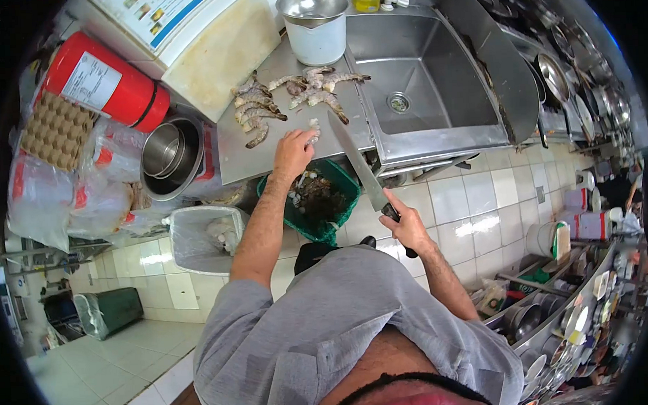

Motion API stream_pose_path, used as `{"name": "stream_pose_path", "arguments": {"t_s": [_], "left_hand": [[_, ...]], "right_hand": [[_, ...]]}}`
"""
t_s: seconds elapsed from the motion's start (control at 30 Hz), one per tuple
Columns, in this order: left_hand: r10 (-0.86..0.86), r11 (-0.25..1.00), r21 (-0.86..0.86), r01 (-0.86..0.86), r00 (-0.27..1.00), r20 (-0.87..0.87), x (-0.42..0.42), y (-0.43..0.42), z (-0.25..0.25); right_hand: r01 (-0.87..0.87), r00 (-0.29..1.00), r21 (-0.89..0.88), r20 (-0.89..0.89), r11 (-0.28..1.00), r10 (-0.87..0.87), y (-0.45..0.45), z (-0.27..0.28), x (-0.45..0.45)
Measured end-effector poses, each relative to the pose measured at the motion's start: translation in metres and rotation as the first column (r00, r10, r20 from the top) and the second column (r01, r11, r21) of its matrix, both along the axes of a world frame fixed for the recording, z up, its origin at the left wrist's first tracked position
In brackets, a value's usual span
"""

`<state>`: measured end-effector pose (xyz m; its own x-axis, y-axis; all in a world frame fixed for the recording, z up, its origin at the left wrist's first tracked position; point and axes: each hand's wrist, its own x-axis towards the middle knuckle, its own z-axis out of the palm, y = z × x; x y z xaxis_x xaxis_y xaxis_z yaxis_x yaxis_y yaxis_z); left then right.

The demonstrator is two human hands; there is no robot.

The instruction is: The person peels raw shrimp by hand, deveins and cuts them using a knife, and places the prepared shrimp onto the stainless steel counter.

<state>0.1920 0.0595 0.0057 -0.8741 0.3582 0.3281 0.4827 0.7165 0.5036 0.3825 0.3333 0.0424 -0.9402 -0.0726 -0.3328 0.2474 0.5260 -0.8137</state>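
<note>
My left hand is at the front of the steel counter, fingers closed on a small pale peeled shrimp that lies against the surface. In my right hand is the black handle of a large kitchen knife, its long blade slanting up and left so the tip reaches over the counter edge. Beyond my left hand lie several unpeeled grey shrimp: one row on the left and a looser pile on the right.
A steel sink adjoins the counter on the right. Behind the shrimp stands a white bucket topped by a metal bowl. Below the edge are a green-lined waste bin and a grey bin. Steel pots stand left.
</note>
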Motion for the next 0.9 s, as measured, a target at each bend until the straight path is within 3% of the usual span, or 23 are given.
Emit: {"name": "stream_pose_path", "arguments": {"t_s": [0.07,0.13,0.17,0.23,0.27,0.43,0.67,0.9], "left_hand": [[-0.008,1.0,-0.012,0.009,0.998,0.056,-0.002,-0.005,-0.001],[-0.042,0.998,0.043,0.039,0.995,0.087,-0.005,-0.009,0.001],[-0.054,0.998,0.027,0.051,0.995,0.09,-0.007,-0.007,0.001],[0.116,0.988,0.099,-0.12,0.992,0.045,-0.01,0.003,0.0],[0.108,0.99,0.087,-0.112,0.993,0.047,-0.013,0.008,-0.001],[0.16,0.986,0.017,-0.165,0.973,0.165,-0.025,0.018,-0.008],[0.092,0.995,-0.051,-0.082,0.965,0.245,-0.035,-0.003,-0.003],[0.061,0.996,0.041,-0.082,0.924,0.379,-0.043,-0.009,-0.008]], "right_hand": [[0.014,1.0,-0.051,0.005,0.999,-0.013,0.002,-0.007,-0.002],[0.075,0.993,-0.264,0.109,0.962,-0.047,0.002,-0.005,-0.003],[0.085,0.995,-0.352,0.075,0.932,-0.062,0.002,-0.017,-0.003],[0.087,0.995,-0.435,0.089,0.896,-0.054,0.003,-0.027,-0.007],[0.074,0.995,-0.5,0.094,0.863,-0.032,0.004,-0.032,-0.01],[0.125,0.981,-0.589,0.195,0.799,-0.01,0.006,-0.03,-0.027],[0.093,0.981,-0.66,0.19,0.745,0.045,0.002,-0.042,-0.045],[0.084,0.98,-0.698,0.187,0.711,0.068,-0.002,-0.053,-0.052]]}}
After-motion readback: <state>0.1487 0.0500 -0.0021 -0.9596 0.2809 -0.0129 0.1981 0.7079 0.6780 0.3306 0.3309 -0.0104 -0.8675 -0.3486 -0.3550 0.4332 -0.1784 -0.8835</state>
